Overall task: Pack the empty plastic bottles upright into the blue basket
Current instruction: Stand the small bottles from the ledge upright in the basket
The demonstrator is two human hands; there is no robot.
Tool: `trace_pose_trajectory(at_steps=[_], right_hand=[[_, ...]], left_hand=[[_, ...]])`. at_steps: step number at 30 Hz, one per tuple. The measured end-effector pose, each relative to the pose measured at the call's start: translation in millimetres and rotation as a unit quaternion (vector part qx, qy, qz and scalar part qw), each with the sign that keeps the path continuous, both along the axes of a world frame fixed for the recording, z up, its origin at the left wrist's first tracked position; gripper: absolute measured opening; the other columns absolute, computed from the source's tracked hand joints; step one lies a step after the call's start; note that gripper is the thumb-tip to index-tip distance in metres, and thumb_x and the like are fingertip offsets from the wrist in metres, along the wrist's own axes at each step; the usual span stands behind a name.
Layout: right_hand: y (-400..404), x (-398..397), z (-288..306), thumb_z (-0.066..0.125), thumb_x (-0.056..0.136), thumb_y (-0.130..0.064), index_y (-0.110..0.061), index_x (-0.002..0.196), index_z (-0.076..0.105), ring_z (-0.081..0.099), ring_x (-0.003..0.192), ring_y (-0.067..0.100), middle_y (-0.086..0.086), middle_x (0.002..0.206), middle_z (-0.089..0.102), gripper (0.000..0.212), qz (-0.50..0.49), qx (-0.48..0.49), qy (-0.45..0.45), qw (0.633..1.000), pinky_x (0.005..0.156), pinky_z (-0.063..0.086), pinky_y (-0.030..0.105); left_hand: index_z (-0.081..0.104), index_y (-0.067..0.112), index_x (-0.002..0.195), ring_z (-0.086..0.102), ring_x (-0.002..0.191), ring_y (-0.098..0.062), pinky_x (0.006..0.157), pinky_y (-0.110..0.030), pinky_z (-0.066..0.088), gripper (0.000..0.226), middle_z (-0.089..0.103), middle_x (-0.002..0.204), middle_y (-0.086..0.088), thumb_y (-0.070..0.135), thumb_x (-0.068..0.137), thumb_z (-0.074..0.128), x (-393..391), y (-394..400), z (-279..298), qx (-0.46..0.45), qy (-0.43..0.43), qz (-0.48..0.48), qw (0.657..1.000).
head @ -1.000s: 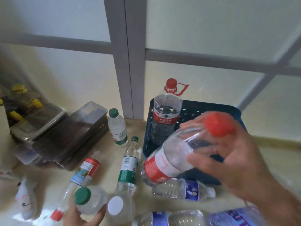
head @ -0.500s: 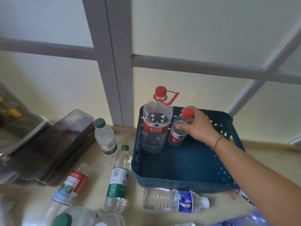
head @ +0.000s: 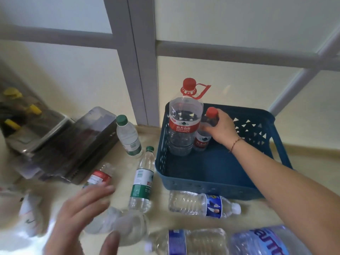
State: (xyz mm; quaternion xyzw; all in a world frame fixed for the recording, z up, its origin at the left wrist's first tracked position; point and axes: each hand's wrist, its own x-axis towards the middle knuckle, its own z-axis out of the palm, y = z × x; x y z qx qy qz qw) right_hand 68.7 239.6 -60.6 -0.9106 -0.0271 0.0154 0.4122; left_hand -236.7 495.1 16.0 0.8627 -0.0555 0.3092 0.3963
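The blue basket [head: 211, 173] stands on the pale surface against the wall. A large red-capped bottle [head: 184, 124] stands upright in its back left corner. Right beside it a small red-capped bottle [head: 202, 140] stands upright, with my right hand [head: 220, 129] wrapped around its upper part. My left hand [head: 82, 216] hovers blurred and spread at the lower left, over a clear bottle [head: 125, 227] lying on its side. Other empty bottles lie around: a green-labelled one [head: 142, 181], a red-labelled one [head: 98, 177], a blue-labelled one [head: 202, 204].
A short green-capped bottle [head: 128, 137] stands left of the basket. A dark transparent box [head: 73, 144] sits at the left, with yellow-capped things [head: 33, 109] behind it. More blue-labelled bottles [head: 202, 242] lie along the bottom edge. A grey window frame [head: 139, 61] rises behind.
My right hand carried the small red-capped bottle into the basket and stood it beside the large one. My left hand let go of the green-capped bottle and now reaches forward, blurred.
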Motion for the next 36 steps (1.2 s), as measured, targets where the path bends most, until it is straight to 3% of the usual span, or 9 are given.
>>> trace_pose_trajectory(at_steps=[6,9,14,17,22,25,30,32,36], right_hand=[[-12.6,-23.9,25.4,0.085,0.067,-0.035,-0.015,0.145,0.033,0.044,0.133,0.029,0.012,0.147,0.041,0.096,0.01,-0.049,0.021,0.999,0.109,0.037,0.04],[-29.0,-61.9,43.3,0.08,0.075,-0.035,-0.019,0.148,0.03,0.039,0.137,0.024,0.008,0.152,0.034,0.09,0.027,-0.054,-0.014,0.998,0.113,0.035,0.041],[-89.7,-153.9,67.7,0.075,0.079,-0.031,-0.032,0.13,0.052,0.05,0.124,0.003,-0.018,0.13,0.053,0.057,0.066,-0.001,-0.086,0.994,0.1,0.048,0.032],[-141.2,-203.3,58.5,0.074,0.082,-0.026,-0.025,0.122,0.06,0.055,0.118,0.004,-0.015,0.122,0.06,0.043,-0.007,0.018,-0.113,0.993,0.095,0.048,0.025],[-222.7,-273.0,9.2,0.069,0.081,-0.03,-0.023,0.115,0.064,0.058,0.108,-0.005,-0.014,0.113,0.065,0.035,-0.157,-0.011,-0.088,0.984,0.092,0.042,0.012],[-273.6,-309.1,-20.1,0.065,0.081,-0.041,-0.028,0.115,0.062,0.056,0.106,-0.004,-0.016,0.113,0.063,0.037,-0.218,-0.045,-0.026,0.975,0.092,0.042,0.013],[-347.6,-334.1,-55.0,0.069,0.075,-0.039,-0.015,0.123,0.059,0.059,0.111,0.02,0.0,0.119,0.061,0.055,-0.322,-0.086,0.071,0.94,0.091,0.035,0.014],[-371.0,-333.6,-66.1,0.075,0.078,-0.031,-0.014,0.132,0.051,0.053,0.12,0.021,0.003,0.129,0.056,0.061,-0.344,-0.081,0.112,0.929,0.093,0.03,0.014],[-396.9,-323.3,-86.9,0.071,0.078,-0.051,-0.024,0.145,0.035,0.047,0.126,0.013,-0.005,0.142,0.043,0.08,-0.367,0.015,0.171,0.914,0.098,0.042,0.027]], left_hand=[[0.027,0.032,0.151,0.029,0.146,-0.018,0.118,-0.042,0.034,0.075,0.025,0.162,0.007,0.068,0.089,0.05,95.1,-59.3,20.3,0.28,0.227,-0.094,0.928],[0.013,0.033,0.154,0.013,0.151,-0.021,0.121,-0.044,0.023,0.087,0.008,0.166,0.005,0.072,0.086,0.052,117.1,-88.3,12.7,0.333,0.257,-0.112,0.9],[0.021,0.028,0.155,0.017,0.151,-0.022,0.122,-0.041,0.024,0.094,0.015,0.165,0.003,0.074,0.08,0.055,109.3,-141.7,-1.5,0.305,0.22,-0.174,0.91],[0.035,0.022,0.15,0.026,0.149,-0.024,0.119,-0.043,0.03,0.085,0.027,0.161,-0.001,0.065,0.082,0.06,101.3,-192.4,-25.7,0.245,0.166,-0.278,0.914],[0.051,0.023,0.134,0.043,0.136,-0.028,0.114,-0.056,0.032,0.065,0.052,0.143,-0.002,0.051,0.078,0.064,86.2,-289.6,-70.3,0.282,0.086,-0.395,0.87],[0.053,0.019,0.128,0.049,0.132,-0.034,0.111,-0.05,0.037,0.055,0.056,0.138,-0.009,0.043,0.079,0.064,79.8,-347.0,-91.1,0.279,0.057,-0.46,0.841],[0.049,0.016,0.139,0.05,0.131,-0.032,0.11,-0.041,0.043,0.066,0.052,0.144,-0.009,0.046,0.082,0.062,81.9,-434.2,-122.7,0.277,0.189,-0.505,0.795],[0.045,0.016,0.142,0.048,0.131,-0.031,0.108,-0.039,0.042,0.067,0.048,0.145,-0.007,0.05,0.084,0.056,87.4,-473.6,-135.7,0.285,0.232,-0.506,0.78],[0.033,0.018,0.145,0.048,0.126,-0.031,0.099,-0.045,0.047,0.065,0.032,0.15,-0.005,0.045,0.091,0.058,103.6,-547.3,-156.9,0.284,0.313,-0.454,0.784]])
